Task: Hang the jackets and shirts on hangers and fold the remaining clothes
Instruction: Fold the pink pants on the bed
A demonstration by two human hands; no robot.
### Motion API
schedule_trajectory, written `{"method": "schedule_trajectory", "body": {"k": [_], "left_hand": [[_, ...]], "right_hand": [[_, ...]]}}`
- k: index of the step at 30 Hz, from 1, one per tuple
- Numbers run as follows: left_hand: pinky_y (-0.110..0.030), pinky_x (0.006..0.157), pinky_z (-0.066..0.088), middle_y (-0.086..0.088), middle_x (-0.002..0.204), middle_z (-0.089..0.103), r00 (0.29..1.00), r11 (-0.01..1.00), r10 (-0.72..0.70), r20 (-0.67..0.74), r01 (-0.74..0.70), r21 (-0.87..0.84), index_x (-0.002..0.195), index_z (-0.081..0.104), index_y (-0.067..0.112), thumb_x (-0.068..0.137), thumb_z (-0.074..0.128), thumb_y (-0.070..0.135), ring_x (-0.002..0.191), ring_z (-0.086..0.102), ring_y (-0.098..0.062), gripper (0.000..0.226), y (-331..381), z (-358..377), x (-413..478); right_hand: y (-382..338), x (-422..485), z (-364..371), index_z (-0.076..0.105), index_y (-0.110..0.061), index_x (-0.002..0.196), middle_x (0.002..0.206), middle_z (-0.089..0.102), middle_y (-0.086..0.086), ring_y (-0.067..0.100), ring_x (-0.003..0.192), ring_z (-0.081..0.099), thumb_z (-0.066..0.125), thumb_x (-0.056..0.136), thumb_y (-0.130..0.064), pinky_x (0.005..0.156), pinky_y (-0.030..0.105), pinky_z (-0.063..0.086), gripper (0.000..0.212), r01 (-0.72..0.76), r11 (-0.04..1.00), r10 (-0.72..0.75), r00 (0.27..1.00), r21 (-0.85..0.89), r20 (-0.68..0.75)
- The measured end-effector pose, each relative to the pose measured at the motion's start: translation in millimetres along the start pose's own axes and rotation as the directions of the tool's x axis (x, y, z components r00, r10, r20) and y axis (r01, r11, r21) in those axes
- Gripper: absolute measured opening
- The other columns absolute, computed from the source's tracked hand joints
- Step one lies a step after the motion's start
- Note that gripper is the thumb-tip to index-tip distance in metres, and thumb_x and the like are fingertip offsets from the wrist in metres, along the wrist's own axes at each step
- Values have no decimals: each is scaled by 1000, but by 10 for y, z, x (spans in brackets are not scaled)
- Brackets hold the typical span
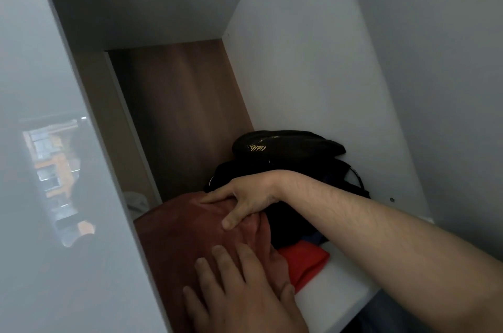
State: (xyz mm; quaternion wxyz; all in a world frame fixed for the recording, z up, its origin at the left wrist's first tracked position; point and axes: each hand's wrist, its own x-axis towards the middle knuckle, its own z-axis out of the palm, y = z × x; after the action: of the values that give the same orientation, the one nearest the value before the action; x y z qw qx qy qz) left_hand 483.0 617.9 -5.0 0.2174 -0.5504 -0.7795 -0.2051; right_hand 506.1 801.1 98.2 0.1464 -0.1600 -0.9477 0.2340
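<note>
A folded rust-brown garment [177,234] lies on the white shelf [337,289] inside a wardrobe compartment. My left hand [239,286] lies flat on its near part with the fingers straight. My right hand [245,202] reaches in from the right and presses the garment's far edge, thumb and forefinger spread. To the right of the brown garment sits a pile of black clothes [288,156] with gold lettering on the top piece. A folded red piece [304,262] lies in front of the black pile.
The compartment has a brown wooden back panel [177,115], a white right wall [313,74] and a grey divider [89,142] on the left. A glossy grey door [35,169] at far left shows reflections. Something pale [136,202] sits behind the divider.
</note>
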Motion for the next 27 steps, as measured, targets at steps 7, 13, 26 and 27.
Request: {"method": "schedule_trajectory", "body": {"k": [7, 13, 26, 27], "left_hand": [[-55, 116, 2, -7, 161, -8, 995, 983, -83, 54, 72, 171, 151, -7, 25, 75, 24, 83, 146, -8, -35, 100, -58, 40, -19], [-55, 115, 1, -6, 161, -5, 991, 985, -105, 78, 93, 148, 151, -2, 27, 48, -22, 75, 146, -5, -34, 115, -21, 22, -51], [-54, 106, 21, -36, 97, 66, 995, 997, 59, -80, -55, 48, 89, 75, -6, 81, 18, 68, 94, 61, -60, 94, -30, -16, 1], [-57, 103, 26, -37, 93, 66, 993, 998, 62, -98, -59, 33, 85, 75, -7, 81, 21, 68, 91, 61, -60, 92, -37, 14, 14]], "right_hand": [[-33, -55, 48, 42, -27, 146, 139, 54, -4, 8, 122, 52, 74, 84, -31, 104, 20, 40, 70, 43, 998, -47, 995, -47, -83], [7, -36, 122, 40, -32, 146, 140, 54, -6, 8, 124, 52, 74, 82, -40, 104, 21, 40, 73, 28, 995, -38, 994, -100, -98], [-76, -87, 139, 41, -30, 146, 147, 47, -5, 11, 132, 44, 75, 82, -41, 113, 26, 33, 73, 43, 977, -70, 990, -210, -121], [-76, -86, 107, 44, -30, 145, 144, 51, -5, 9, 128, 48, 76, 81, -39, 109, 21, 36, 72, 48, 981, -74, 988, -187, -137]]}}
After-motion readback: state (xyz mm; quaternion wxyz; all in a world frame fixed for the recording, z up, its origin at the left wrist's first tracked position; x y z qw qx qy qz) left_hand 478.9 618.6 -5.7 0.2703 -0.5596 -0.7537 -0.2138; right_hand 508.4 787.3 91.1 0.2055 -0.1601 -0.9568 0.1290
